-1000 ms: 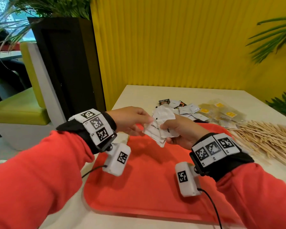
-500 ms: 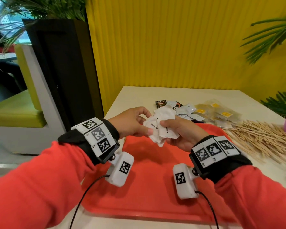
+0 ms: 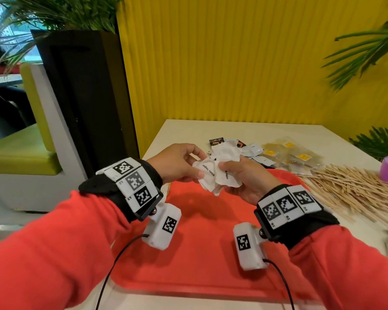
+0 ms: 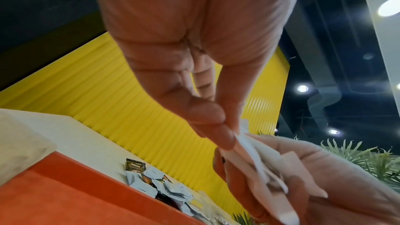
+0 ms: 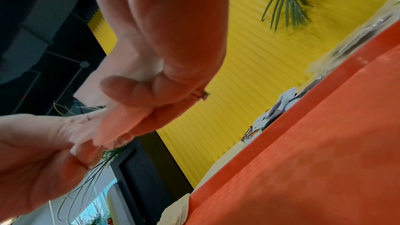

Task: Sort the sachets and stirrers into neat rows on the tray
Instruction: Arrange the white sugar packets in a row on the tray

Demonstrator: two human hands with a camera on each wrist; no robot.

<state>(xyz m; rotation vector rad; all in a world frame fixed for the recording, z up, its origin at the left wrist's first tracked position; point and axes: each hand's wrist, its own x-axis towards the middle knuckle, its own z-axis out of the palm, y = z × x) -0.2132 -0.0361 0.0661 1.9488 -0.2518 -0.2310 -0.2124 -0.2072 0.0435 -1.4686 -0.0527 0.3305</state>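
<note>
While pinching one corner of a white sugar sachet (image 3: 207,173) between thumb and fingertips, left hand (image 3: 177,163) peels it leftward off the crumpled bunch gripped by right hand (image 3: 248,179). Both held above the bare red tray (image 3: 199,253), left hand nearer its left edge. Beyond: loose sachets (image 3: 255,151) and wooden stirrers (image 3: 354,189) on the counter (image 3: 211,128), off the tray.

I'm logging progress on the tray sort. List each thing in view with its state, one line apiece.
white sugar sachets: bunched, held above the tray by both hands
left hand: pinches one sachet's edge
right hand: grips the bunch
red tray: flat on table, no rows laid yet
loose sachets: unsorted heap beyond the tray
wooden stirrers: scattered pile right of tray
</note>
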